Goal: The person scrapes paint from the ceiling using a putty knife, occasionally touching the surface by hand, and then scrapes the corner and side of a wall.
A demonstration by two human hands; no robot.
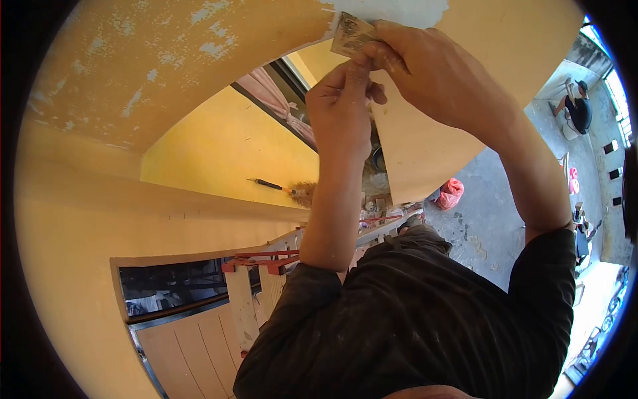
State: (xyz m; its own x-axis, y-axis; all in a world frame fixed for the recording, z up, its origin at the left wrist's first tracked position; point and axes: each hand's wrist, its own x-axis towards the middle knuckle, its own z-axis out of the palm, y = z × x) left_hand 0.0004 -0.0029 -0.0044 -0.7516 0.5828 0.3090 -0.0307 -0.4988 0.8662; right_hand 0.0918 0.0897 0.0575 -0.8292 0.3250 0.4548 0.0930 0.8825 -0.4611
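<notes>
Both my hands are raised to the edge of a yellow-painted arch point(219, 73) with pale scraped patches. My right hand point(432, 70) is closed on a flat, worn, rectangular scraper-like piece point(350, 34), smeared grey and brown. The piece lies close against the arch edge, beside a bare whitish patch point(405, 10); no handle shows. Just below it, my left hand point(342, 106) has thumb and forefinger pinched together, touching the right hand's fingertips. Whatever sits in that pinch, if anything, is hidden.
A ladder point(266, 266) with red parts stands below on the left, near a panelled door point(193, 349). A feather duster point(292, 191) is by the yellow wall. A red plastic bag point(450, 193) lies on the concrete floor. Another person point(577, 110) sits by the far wall.
</notes>
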